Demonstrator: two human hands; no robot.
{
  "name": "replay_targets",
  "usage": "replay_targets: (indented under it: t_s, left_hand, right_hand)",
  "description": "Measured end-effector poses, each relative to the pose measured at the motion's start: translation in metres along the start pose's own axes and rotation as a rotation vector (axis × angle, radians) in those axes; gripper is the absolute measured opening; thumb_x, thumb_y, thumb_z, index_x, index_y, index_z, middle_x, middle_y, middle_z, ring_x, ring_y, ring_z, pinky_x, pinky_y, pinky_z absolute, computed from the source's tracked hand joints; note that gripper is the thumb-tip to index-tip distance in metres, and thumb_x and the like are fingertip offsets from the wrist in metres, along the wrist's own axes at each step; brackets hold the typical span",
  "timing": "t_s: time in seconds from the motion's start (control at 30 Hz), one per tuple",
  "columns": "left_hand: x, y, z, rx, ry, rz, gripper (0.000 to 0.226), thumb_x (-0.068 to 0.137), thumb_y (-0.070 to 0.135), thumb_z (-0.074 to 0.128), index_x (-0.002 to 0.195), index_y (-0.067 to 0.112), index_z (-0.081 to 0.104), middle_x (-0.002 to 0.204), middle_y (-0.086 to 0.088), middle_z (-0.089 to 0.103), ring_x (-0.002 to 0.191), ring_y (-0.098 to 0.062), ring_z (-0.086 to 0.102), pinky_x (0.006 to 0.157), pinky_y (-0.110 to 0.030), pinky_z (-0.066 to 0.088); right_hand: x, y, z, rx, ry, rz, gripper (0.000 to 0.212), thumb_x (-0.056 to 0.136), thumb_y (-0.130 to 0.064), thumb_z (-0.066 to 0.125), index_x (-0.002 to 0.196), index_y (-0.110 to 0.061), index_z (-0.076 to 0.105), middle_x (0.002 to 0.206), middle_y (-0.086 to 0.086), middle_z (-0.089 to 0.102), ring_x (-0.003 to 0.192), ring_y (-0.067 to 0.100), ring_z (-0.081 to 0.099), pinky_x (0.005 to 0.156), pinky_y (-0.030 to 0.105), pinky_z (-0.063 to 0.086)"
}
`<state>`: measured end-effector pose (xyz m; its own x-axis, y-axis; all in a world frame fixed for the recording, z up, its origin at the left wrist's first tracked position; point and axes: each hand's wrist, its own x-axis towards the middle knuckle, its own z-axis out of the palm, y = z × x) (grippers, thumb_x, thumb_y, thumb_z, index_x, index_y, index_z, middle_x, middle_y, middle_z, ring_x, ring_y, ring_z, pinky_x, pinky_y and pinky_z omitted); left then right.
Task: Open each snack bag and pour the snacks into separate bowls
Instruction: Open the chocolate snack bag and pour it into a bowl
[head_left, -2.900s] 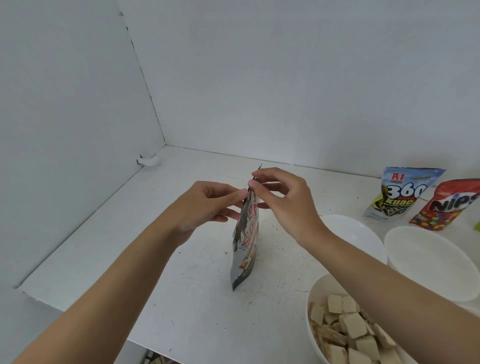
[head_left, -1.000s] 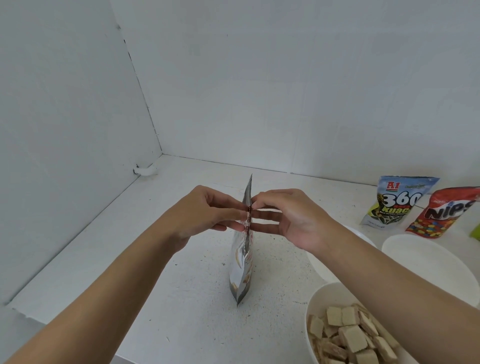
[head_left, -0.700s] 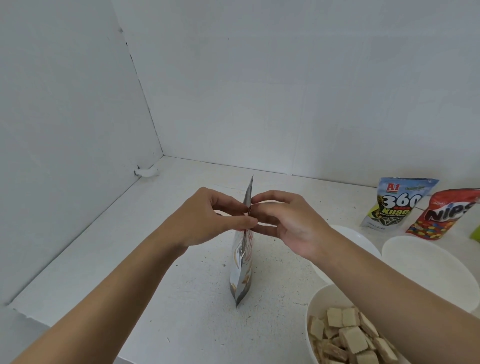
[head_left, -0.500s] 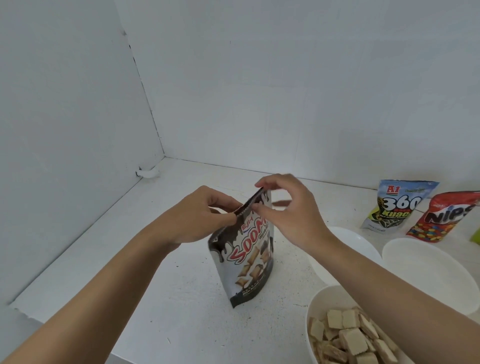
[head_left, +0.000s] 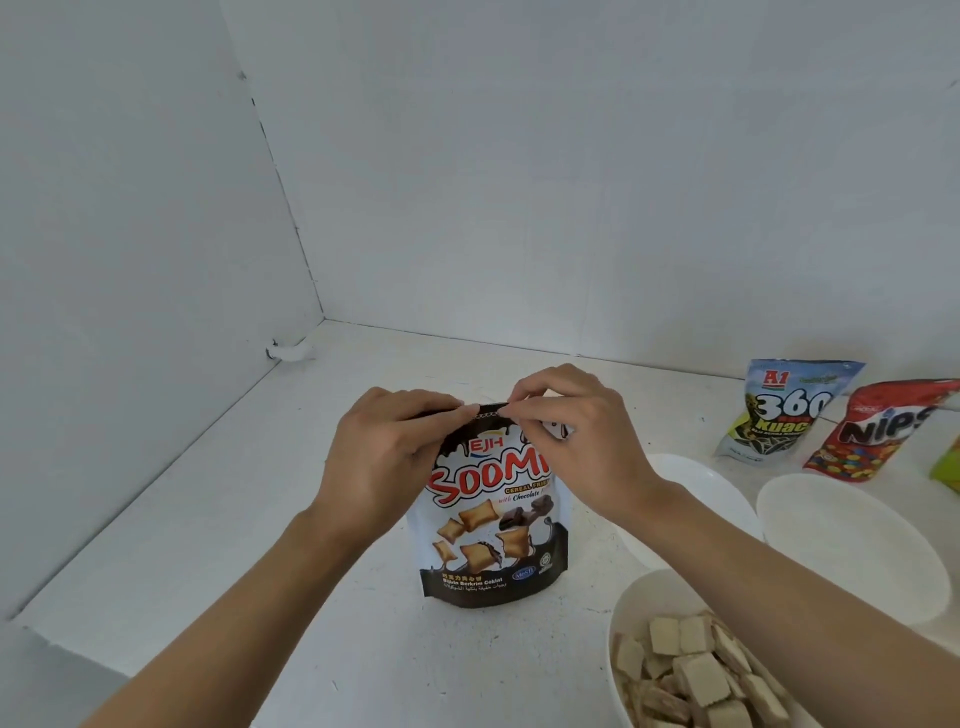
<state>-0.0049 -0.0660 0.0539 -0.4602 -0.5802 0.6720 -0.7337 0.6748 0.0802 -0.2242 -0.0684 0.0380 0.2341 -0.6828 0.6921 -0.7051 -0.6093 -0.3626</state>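
Note:
A white-and-brown Soomi cereal snack bag (head_left: 488, 535) stands upright on the white table, its printed front facing me. My left hand (head_left: 384, 462) pinches the bag's top edge on the left, and my right hand (head_left: 576, 441) pinches the same edge right beside it. The top seal looks closed between my fingertips. An empty white bowl (head_left: 691, 493) sits just behind my right wrist. Another empty white bowl (head_left: 852, 545) is further right. A third bowl (head_left: 628, 618) at the lower right holds several pale wafer cubes (head_left: 685, 670).
A blue-and-black 360 Kuaci bag (head_left: 779, 415) and a red Nips bag (head_left: 878, 436) lean against the back wall at the right. A green item (head_left: 948, 462) peeks in at the right edge. White walls close the left and back; the table's front edge runs at lower left.
The bag has turned from edge-on to facing me. Both hands shifted along its top edge and still pinch it; the view tilted slightly.

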Motion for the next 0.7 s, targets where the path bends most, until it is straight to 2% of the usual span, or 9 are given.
replay_targets:
  t_s: [0.1, 0.47, 0.7]
  left_hand:
    - [-0.0058, -0.0028, 0.0023, 0.012, 0.015, 0.027, 0.032, 0.093, 0.021, 0.052, 0.103, 0.01, 0.08, 0.096, -0.008, 0.079, 0.08, -0.028, 0.074, 0.072, -0.032, 0.052]
    - [-0.0079, -0.0031, 0.0051, 0.03, 0.053, 0.086, 0.029, 0.095, 0.023, 0.055, 0.102, 0.012, 0.08, 0.096, -0.007, 0.079, 0.079, -0.025, 0.075, 0.077, -0.031, 0.044]
    - [-0.0072, -0.0094, 0.0077, -0.009, 0.091, 0.123, 0.027, 0.093, 0.019, 0.056, 0.097, 0.011, 0.081, 0.097, -0.008, 0.079, 0.079, -0.025, 0.074, 0.074, -0.032, 0.046]
  right_hand:
    - [-0.0016, 0.0004, -0.0027, -0.029, -0.002, -0.072, 0.02, 0.082, -0.002, 0.078, 0.098, -0.013, 0.08, 0.097, 0.001, 0.073, 0.087, 0.018, 0.064, 0.077, 0.038, 0.058]
    - [-0.0036, 0.0014, -0.0081, -0.127, -0.02, -0.171, 0.025, 0.078, -0.003, 0.082, 0.099, -0.015, 0.08, 0.095, 0.003, 0.073, 0.086, 0.019, 0.064, 0.078, 0.037, 0.057]
    - [0.0, 0.0051, -0.0097, -0.209, -0.03, -0.278, 0.026, 0.079, -0.009, 0.081, 0.103, -0.018, 0.079, 0.095, 0.003, 0.072, 0.085, 0.021, 0.064, 0.08, 0.035, 0.053]
